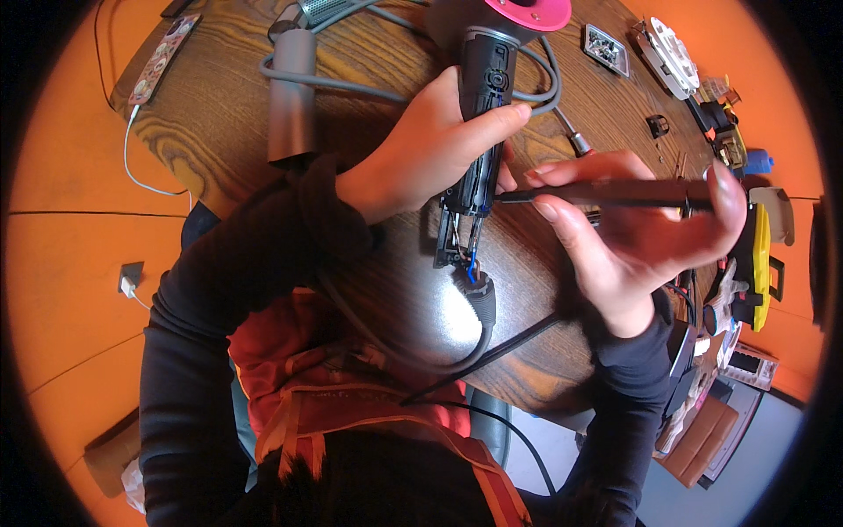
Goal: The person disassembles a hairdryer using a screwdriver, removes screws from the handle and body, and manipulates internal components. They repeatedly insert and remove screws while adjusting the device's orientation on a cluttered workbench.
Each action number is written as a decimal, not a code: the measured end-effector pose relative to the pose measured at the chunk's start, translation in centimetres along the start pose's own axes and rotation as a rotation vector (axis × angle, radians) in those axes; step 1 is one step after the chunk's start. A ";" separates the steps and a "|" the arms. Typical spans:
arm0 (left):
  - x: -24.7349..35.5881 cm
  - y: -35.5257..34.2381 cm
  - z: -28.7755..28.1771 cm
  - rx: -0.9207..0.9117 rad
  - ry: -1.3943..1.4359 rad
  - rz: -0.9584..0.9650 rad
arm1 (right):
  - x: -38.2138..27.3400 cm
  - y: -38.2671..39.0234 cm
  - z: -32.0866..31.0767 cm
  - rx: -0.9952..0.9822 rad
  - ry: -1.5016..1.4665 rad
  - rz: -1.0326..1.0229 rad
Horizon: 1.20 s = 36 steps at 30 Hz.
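Note:
My left hand point(439, 149) grips the dark handle point(487, 79) of a hair dryer with a pink-rimmed head point(531, 10). The handle's lower end is opened, showing dark inner parts and thin wires point(471, 263) that run into a grey cord fitting point(481, 299). My right hand point(628, 224) holds a long, slim black pen-like tool point(615, 193), lying sideways, its tip at or very close to the right side of the handle's lower section. A grey metal tube point(292, 97) lies on the wooden table point(211, 97) left of my left hand.
A sticker-covered power strip point(158, 70) lies at far left, grey cord loops at the back. A small tray with parts point(604, 51), white plastic pieces point(669, 57), a screwdriver point(575, 136) and a yellow-black toolbox point(760, 263) sit rightward. A dark cable crosses the near edge.

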<state>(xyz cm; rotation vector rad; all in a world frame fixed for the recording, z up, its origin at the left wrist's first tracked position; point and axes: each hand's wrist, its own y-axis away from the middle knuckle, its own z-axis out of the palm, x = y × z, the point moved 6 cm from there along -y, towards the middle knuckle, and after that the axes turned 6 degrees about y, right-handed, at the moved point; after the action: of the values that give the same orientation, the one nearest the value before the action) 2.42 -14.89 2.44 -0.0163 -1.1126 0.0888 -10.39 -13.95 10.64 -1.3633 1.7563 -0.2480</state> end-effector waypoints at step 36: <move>0.1 -0.2 -0.3 0.037 0.055 -0.026 | -0.5 -0.1 0.5 0.008 0.067 -0.071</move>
<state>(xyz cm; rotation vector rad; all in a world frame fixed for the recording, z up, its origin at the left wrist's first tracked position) 2.73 -15.03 2.39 0.0288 -1.0559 0.0854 -9.93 -13.37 10.71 -1.4281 1.7610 -0.3429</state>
